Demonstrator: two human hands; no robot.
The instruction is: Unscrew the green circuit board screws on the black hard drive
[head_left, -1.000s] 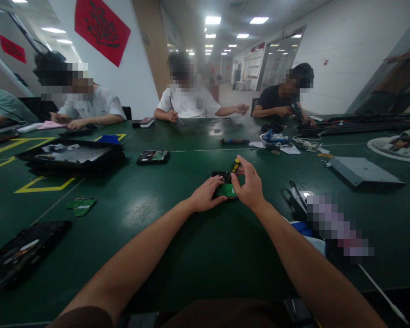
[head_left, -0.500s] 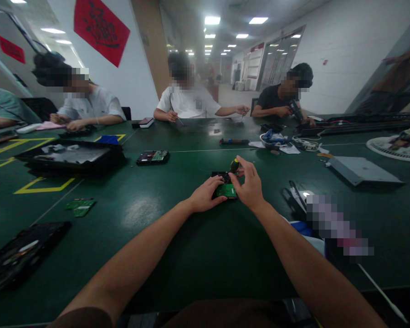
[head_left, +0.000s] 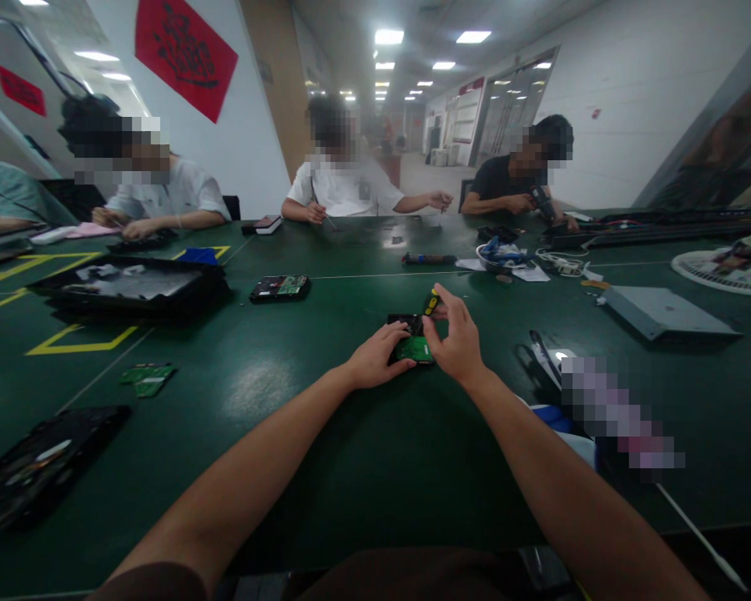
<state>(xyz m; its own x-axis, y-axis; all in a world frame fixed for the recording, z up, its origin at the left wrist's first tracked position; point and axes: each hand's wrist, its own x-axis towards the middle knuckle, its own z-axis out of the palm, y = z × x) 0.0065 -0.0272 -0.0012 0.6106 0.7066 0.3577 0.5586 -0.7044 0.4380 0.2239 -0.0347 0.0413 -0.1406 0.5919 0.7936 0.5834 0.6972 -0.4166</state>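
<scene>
A hard drive [head_left: 418, 348] with a green circuit board lies on the dark green table in front of me. My left hand [head_left: 379, 355] grips its left side, thumb along the near edge and fingers over the far part. Between the thumb and fingertips of my right hand [head_left: 458, 340] is a small black and yellow screwdriver [head_left: 431, 302], its handle upright and slightly tilted. The tip is down at the drive's right side, hidden by my fingers, so I cannot tell whether it sits in a screw.
Another hard drive [head_left: 279, 288] lies farther back. On the left are a black tray [head_left: 131, 280], loose green circuit boards [head_left: 150, 379] and a black device casing [head_left: 47, 459]. At right sits a grey metal box [head_left: 667, 312]. Several people work across the table.
The screwdriver handle has turned in my right fingers, so more of its yellow marking shows. My left hand and the hard drive stay in place.
</scene>
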